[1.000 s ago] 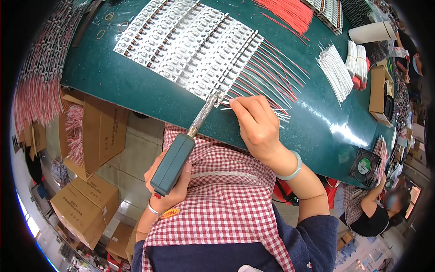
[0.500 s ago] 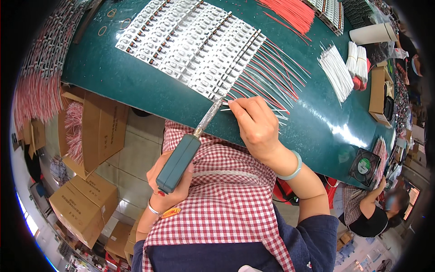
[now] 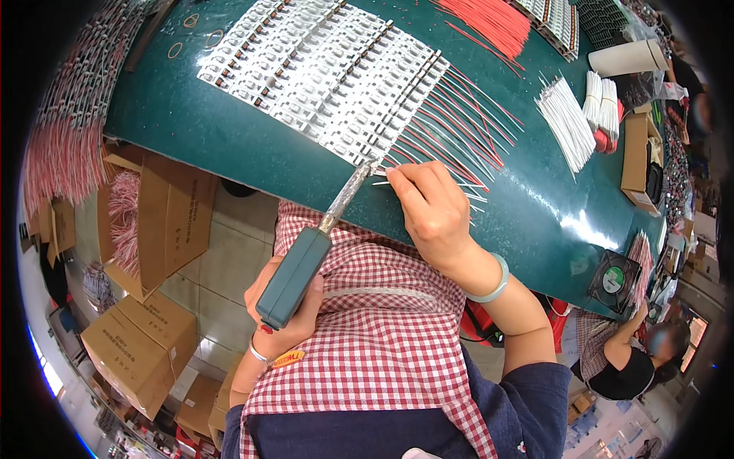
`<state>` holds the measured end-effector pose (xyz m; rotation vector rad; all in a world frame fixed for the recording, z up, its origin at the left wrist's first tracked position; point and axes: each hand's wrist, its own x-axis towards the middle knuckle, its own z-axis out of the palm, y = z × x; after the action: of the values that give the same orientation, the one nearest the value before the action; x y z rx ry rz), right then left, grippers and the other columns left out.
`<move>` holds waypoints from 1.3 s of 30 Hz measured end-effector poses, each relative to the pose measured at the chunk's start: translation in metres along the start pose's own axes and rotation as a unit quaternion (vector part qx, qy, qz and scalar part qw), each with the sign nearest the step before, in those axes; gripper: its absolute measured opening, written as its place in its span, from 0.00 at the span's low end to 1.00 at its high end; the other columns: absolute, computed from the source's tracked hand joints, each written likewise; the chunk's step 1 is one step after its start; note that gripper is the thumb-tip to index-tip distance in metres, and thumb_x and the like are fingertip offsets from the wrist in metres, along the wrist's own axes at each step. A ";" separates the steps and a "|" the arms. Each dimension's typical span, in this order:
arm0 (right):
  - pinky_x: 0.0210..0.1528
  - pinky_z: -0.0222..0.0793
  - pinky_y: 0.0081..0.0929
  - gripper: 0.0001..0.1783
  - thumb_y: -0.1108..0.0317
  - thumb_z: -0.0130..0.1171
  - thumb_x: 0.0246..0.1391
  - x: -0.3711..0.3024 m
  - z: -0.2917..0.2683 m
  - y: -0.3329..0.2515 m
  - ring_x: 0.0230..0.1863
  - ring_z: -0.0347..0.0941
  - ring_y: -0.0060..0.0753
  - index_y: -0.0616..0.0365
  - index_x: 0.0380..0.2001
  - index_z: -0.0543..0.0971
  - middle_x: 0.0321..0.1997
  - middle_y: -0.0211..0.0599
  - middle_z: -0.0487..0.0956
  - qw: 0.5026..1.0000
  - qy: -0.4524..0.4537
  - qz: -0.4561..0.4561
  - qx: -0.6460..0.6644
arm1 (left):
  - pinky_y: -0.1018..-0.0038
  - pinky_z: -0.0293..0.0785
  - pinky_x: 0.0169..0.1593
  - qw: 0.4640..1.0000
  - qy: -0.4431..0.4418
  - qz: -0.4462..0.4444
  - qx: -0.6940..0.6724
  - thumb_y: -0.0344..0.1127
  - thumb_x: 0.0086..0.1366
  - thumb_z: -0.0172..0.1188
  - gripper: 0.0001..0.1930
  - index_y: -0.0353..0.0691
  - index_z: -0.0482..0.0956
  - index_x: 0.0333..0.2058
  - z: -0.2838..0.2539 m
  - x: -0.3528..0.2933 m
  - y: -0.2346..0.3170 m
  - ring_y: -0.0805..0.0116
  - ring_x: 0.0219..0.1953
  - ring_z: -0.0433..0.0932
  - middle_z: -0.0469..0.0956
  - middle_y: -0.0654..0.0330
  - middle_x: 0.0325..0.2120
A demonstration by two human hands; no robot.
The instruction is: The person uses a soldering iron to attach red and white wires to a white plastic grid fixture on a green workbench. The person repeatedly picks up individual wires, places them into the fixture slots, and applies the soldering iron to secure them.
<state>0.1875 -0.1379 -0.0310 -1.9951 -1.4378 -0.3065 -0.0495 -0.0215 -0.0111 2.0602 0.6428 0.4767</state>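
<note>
My left hand [image 3: 306, 310] is wrapped round the green handle of a soldering gun [image 3: 294, 275]. Its foil-like metal barrel slants up to the near corner of a panel of white circuit boards [image 3: 321, 76], where the tip touches or nearly touches the edge. Just right of that tip, my right hand [image 3: 436, 206] pinches a thin white wire [image 3: 380, 174] between thumb and fingertips, its end at the board edge. Red and white wires [image 3: 466, 126] fan out from the panel's right side, beyond my right hand. The exact joint at the tip is too small to make out.
On the green table [image 3: 183, 138] lie red wires [image 3: 489, 27], white wires [image 3: 566, 122] and rubber bands [image 3: 175, 50]. A small black fan [image 3: 614, 281] stands at the right edge. Cardboard boxes [image 3: 141, 344] are lower left; a co-worker [image 3: 627, 352] sits at right.
The soldering gun's handle has shifted slightly left and down with my left hand. My right hand stays nearly in place, still pinching the white wire.
</note>
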 end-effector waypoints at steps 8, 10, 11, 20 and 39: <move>0.32 0.73 0.29 0.17 0.77 0.62 0.41 -0.002 -0.001 0.001 0.35 0.75 0.38 0.68 0.39 0.80 0.36 0.39 0.78 1.000 0.000 -0.013 -0.003 | 0.70 0.81 0.39 0.999 0.004 -0.035 -0.012 0.21 0.52 0.69 0.12 0.27 0.83 0.37 -0.002 -0.010 -0.005 0.56 0.34 0.85 0.83 0.46 0.35; 0.32 0.73 0.29 0.17 0.77 0.62 0.41 -0.003 -0.001 -0.001 0.35 0.75 0.38 0.68 0.39 0.80 0.36 0.39 0.79 1.000 0.008 -0.019 0.008 | 0.70 0.81 0.39 1.000 0.004 -0.027 -0.011 0.22 0.52 0.69 0.12 0.26 0.83 0.37 -0.003 -0.009 -0.003 0.56 0.34 0.85 0.83 0.46 0.35; 0.32 0.73 0.30 0.17 0.77 0.62 0.41 -0.004 -0.001 -0.003 0.35 0.75 0.38 0.68 0.39 0.80 0.36 0.40 0.79 1.000 0.012 -0.021 0.014 | 0.70 0.81 0.39 1.000 0.004 -0.023 -0.008 0.22 0.52 0.69 0.12 0.26 0.83 0.37 -0.003 -0.008 -0.002 0.56 0.34 0.85 0.83 0.46 0.35; 0.30 0.73 0.29 0.17 0.83 0.64 0.38 -0.005 0.002 -0.008 0.33 0.76 0.37 0.66 0.37 0.82 0.34 0.39 0.81 1.000 0.008 0.011 0.023 | 0.71 0.81 0.38 1.000 -0.001 0.022 0.014 0.23 0.53 0.69 0.12 0.26 0.82 0.37 -0.006 -0.001 0.005 0.57 0.34 0.85 0.83 0.47 0.36; 0.32 0.74 0.29 0.18 0.77 0.61 0.40 -0.007 0.002 -0.006 0.36 0.75 0.38 0.69 0.39 0.81 0.37 0.41 0.79 1.000 -0.013 -0.020 -0.002 | 0.72 0.77 0.33 1.000 0.005 0.005 -0.007 0.22 0.53 0.69 0.11 0.29 0.82 0.37 -0.006 -0.006 -0.001 0.63 0.28 0.81 0.81 0.52 0.32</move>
<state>0.1792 -0.1408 -0.0339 -1.9819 -1.4956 -0.3016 -0.0582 -0.0210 -0.0098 2.0503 0.6339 0.4955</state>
